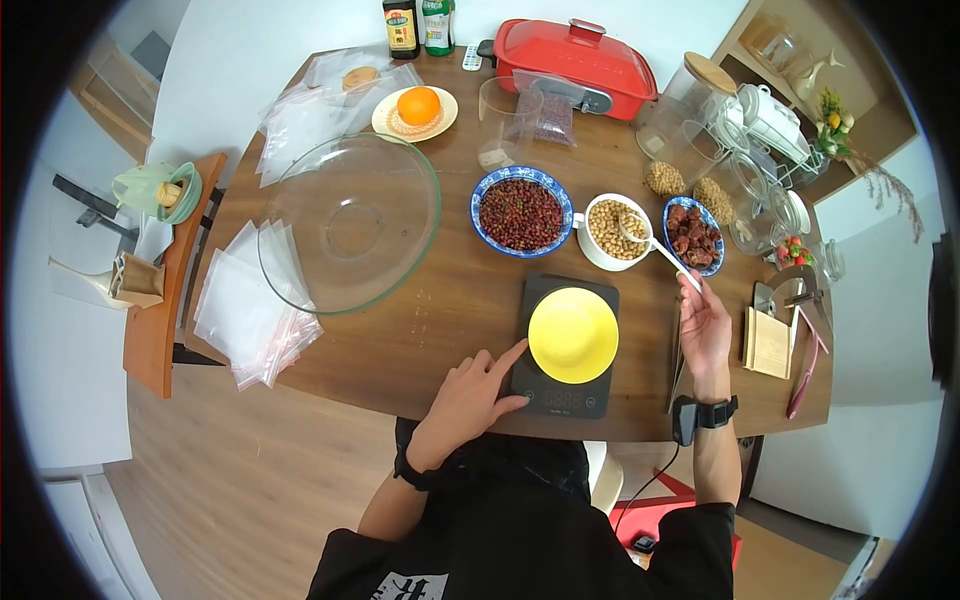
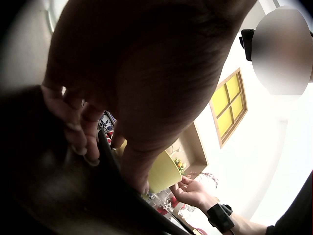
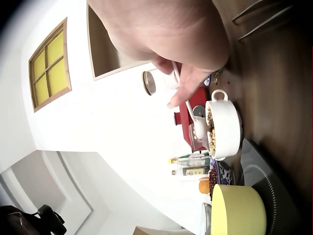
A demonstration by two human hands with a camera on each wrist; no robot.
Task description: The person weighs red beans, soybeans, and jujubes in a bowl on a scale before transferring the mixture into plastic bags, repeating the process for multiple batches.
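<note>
The right hand (image 1: 706,325) pinches a white spoon (image 1: 676,262) dipped over soybeans (image 1: 606,220) in a white cup (image 1: 612,264), at one o'clock from the yellow bowl (image 1: 573,335) on the kitchen scale (image 1: 562,402). At eight o'clock, the left hand (image 1: 462,398) spreads index finger and thumb. Scooping seemingly calls for a level spoon.

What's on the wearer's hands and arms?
Left hand: bare, black wristband. Right hand: bare, black strap with boxy black device; thin dark cable hanging below. Both arms: short black sleeves, no marking visible on them.
</note>
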